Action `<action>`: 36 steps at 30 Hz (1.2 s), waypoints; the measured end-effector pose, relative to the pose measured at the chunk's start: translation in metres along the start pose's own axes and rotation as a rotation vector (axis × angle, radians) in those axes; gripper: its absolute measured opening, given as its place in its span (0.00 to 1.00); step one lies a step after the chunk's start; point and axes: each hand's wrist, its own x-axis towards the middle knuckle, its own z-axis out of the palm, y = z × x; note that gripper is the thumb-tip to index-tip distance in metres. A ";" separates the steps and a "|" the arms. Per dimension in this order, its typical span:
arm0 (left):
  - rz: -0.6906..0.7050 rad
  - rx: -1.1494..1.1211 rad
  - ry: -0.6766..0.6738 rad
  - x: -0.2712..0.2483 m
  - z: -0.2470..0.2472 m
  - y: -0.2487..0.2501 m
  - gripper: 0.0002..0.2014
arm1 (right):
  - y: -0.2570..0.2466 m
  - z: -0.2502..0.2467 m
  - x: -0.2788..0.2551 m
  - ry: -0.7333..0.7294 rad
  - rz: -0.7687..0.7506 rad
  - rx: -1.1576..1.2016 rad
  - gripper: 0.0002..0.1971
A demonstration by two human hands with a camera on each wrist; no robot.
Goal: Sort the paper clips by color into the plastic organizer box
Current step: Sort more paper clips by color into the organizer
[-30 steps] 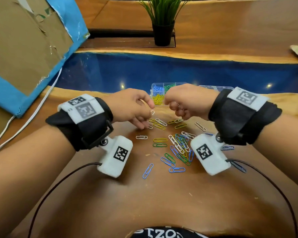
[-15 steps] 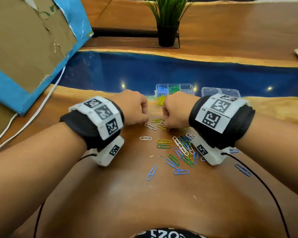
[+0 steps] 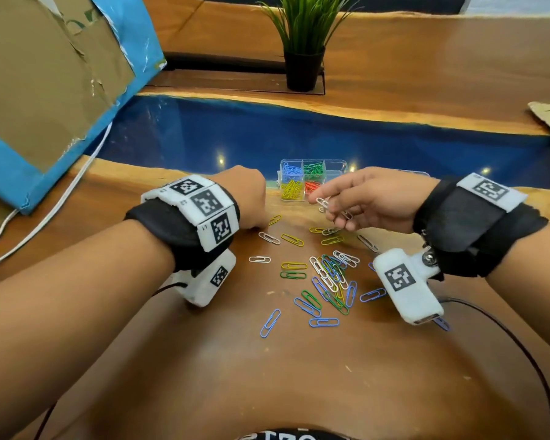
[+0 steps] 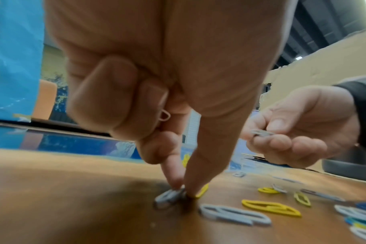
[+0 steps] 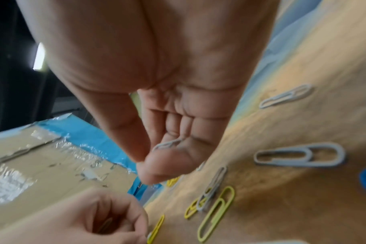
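Note:
The clear plastic organizer box (image 3: pixel 331 162) stands at the far edge of the wood and holds blue, green, yellow and red clips in separate compartments. Loose paper clips (image 3: pixel 331 274) of mixed colours lie scattered between my wrists. My left hand (image 3: pixel 261 224) is down on the table; its thumb and forefinger pinch a white clip (image 4: pixel 169 196) lying on the wood, and another white clip (image 4: pixel 164 115) is tucked in its curled fingers. My right hand (image 3: pixel 327 208) hovers just in front of the box and pinches white clips (image 3: pixel 323 203) between thumb and fingers (image 5: pixel 167 143).
A potted plant (image 3: pixel 304 42) stands at the back. A cardboard sheet with a blue border (image 3: pixel 45 90) leans at the left, with a white cable (image 3: pixel 45 214) below it. A blue resin strip (image 3: pixel 299 138) runs behind the box. Black cables trail from both wrist cameras.
My right hand has lifted off the table with white clips and moved toward the box. My left hand has stayed low, pinching a clip on the wood.

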 end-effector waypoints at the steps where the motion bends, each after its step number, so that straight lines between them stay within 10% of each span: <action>1: -0.008 0.002 -0.005 -0.001 0.001 0.001 0.11 | 0.001 -0.001 -0.001 0.018 0.004 0.031 0.13; 6: -0.014 -0.032 -0.025 0.001 -0.001 -0.002 0.14 | 0.003 -0.003 -0.004 0.092 -0.010 -0.017 0.07; 14: -0.018 -0.518 -0.129 -0.004 -0.009 -0.020 0.03 | 0.002 0.011 -0.004 0.240 -0.093 -1.095 0.06; 21: -0.028 -0.935 -0.225 -0.010 -0.010 -0.022 0.14 | -0.002 0.019 -0.003 0.198 -0.072 -1.220 0.08; 25: -0.049 -1.075 -0.307 -0.013 -0.010 -0.025 0.14 | -0.002 0.008 -0.005 0.131 -0.046 -1.024 0.05; 30: 0.018 -1.204 -0.410 -0.017 -0.013 -0.028 0.04 | 0.005 -0.007 -0.017 -0.113 -0.056 -0.006 0.05; 36: 0.083 -0.601 -0.351 -0.023 -0.008 -0.022 0.05 | 0.008 -0.010 -0.025 -0.150 -0.096 0.163 0.13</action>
